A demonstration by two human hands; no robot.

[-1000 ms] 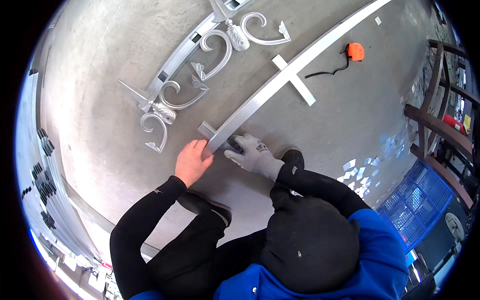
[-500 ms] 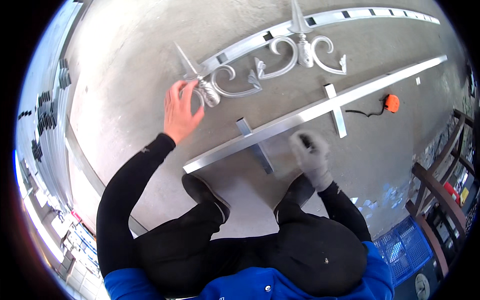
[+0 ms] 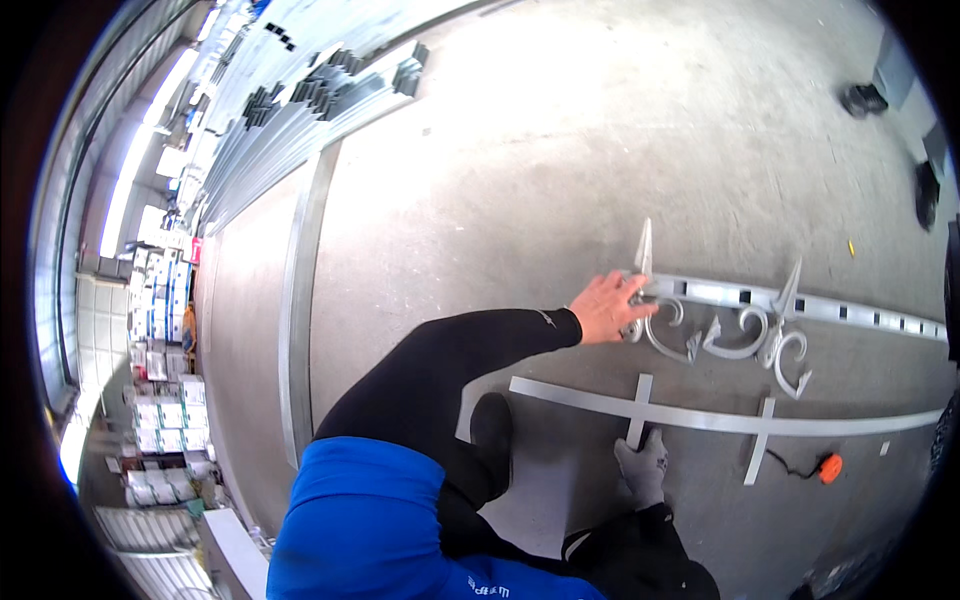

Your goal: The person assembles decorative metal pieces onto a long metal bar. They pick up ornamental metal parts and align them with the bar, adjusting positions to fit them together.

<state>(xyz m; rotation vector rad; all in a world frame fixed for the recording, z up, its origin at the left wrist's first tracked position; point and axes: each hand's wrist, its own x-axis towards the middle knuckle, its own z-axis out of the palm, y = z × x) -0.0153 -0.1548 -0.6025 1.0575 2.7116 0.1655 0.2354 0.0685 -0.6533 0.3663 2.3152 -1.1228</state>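
Observation:
My bare left hand has its fingers curled around the base of a silver spear-tipped ornament with scrolls, and partly covers it. A second spear-tipped ornament lies to its right, against the slotted metal bar. Nearer to me, a long silver tube rests on the floor with two short pieces crossing it. My right hand, in a grey glove, has thumb and fingers on either side of the near end of the left short metal tube.
An orange tape measure with a black strap lies right of the crosspieces. Stacked metal tubes fill the far left, and a long metal beam runs along the floor. Boxes stand at the left wall. Dark objects sit far right.
The view has swung left, so the metalwork appears further right. My left hand has closed in on the ornament's base; my right hand has come to the end of the left short tube.

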